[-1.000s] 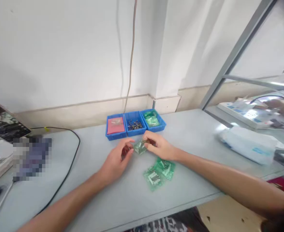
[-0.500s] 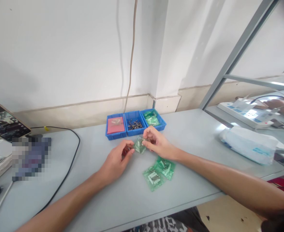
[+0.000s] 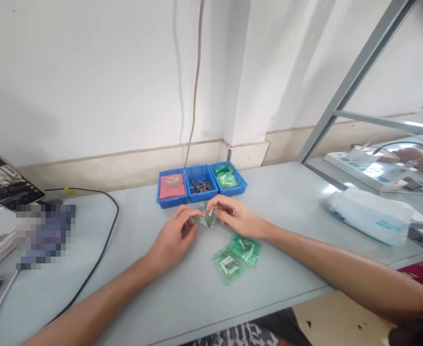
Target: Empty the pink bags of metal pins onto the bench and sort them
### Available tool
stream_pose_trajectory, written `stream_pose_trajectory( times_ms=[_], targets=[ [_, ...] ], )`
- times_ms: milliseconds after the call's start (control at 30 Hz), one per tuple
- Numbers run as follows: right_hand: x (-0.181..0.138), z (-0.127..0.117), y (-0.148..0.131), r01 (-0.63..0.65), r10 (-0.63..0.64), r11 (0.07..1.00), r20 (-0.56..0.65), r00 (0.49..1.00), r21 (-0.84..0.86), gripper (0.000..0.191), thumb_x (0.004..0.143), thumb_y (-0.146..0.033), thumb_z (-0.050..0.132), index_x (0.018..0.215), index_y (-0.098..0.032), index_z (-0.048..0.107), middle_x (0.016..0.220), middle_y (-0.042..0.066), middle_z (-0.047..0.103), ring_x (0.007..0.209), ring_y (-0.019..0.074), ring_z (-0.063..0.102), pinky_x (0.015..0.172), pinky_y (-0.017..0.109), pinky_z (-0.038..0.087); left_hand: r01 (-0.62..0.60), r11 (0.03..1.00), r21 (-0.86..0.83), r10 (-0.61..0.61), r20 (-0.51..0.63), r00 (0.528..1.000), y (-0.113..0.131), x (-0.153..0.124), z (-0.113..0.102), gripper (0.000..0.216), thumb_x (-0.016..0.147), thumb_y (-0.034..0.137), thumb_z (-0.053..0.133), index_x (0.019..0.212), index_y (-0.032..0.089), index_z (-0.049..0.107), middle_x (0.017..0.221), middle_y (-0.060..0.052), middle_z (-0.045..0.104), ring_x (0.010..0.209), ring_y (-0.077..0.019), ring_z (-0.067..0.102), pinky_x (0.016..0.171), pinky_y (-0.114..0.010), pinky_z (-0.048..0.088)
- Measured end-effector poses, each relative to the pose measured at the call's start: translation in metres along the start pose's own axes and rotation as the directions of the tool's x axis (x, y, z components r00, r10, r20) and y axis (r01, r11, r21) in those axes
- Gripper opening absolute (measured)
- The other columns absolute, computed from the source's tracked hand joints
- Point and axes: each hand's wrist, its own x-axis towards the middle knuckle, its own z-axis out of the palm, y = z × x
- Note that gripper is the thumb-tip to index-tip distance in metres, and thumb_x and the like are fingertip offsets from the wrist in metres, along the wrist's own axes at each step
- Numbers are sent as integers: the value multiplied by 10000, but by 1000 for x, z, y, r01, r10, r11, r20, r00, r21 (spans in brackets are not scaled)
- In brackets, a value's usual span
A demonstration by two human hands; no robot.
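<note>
My left hand (image 3: pixel 173 235) and my right hand (image 3: pixel 235 217) meet just in front of the blue bins, both pinching a small green plastic bag (image 3: pixel 206 218) held a little above the grey table (image 3: pixel 153 288). The bag sits between the fingertips of both hands. Two more green bags with metal parts inside (image 3: pixel 237 257) lie on the table just below my right wrist.
Three blue bins stand at the back: a pink-lined one (image 3: pixel 172 186), one with screws (image 3: pixel 200 184), one with green bags (image 3: pixel 227 178). A black cable (image 3: pixel 105 240) loops at left by a phone (image 3: pixel 7 181). A white packet (image 3: pixel 371 215) and power strip (image 3: pixel 366 169) lie right.
My left hand has closed in and taken hold of the green bag's left side; the bag, first held by my right hand, is now gripped by both.
</note>
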Motion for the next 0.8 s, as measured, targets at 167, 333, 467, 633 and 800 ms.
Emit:
stream_pose_trajectory(
  times_ms=[167, 333, 467, 633, 800],
  targets=[
    [1, 0, 2, 32, -31, 999, 16, 999, -25, 190, 955, -152, 620, 1127, -210, 675, 766, -45, 526, 660, 132, 455, 625, 265, 367, 22, 1000, 6, -22, -26, 999, -4, 0, 1, 241, 1026, 221, 618, 1255, 288, 654, 1153, -47, 636, 942, -190, 610, 859, -319, 523],
    [1, 0, 6, 11, -10, 1000, 55, 998, -23, 215, 968, -240, 697, 1178, -218, 655, 727, -59, 499, 651, 136, 468, 609, 258, 363, 67, 998, 19, -67, -35, 997, -2, 1, -1, 169, 1075, 322, 584, 1210, 279, 675, 1082, -38, 642, 918, -192, 592, 804, -308, 489],
    [0, 0, 3, -2, 6, 999, 97, 995, -42, 235, 973, -375, 746, 1143, -222, 693, 786, -33, 556, 699, 148, 490, 650, 269, 397, 81, 996, 36, -80, -26, 996, 1, 2, -2, 213, 1112, 375, 507, 1114, 243, 674, 1017, -41, 649, 901, -201, 580, 797, -320, 465],
    [0, 1, -3, 63, -54, 994, 93, 994, -94, 278, 1034, -482, 660, 996, -210, 702, 913, 7, 591, 746, 154, 510, 691, 282, 419, 77, 996, 44, -76, -24, 997, 4, 2, -2, 257, 1116, 402, 488, 1029, 225, 653, 953, -39, 639, 874, -207, 573, 773, -319, 452],
    [1, 1, -2, 118, -104, 980, 91, 990, -160, 277, 1062, -473, 614, 986, -210, 651, 981, 16, 573, 747, 147, 514, 704, 281, 432, 85, 995, 52, -84, -18, 996, 3, 2, -1, 253, 1114, 401, 494, 1007, 223, 640, 934, -32, 626, 860, -198, 565, 761, -308, 445]
  ],
)
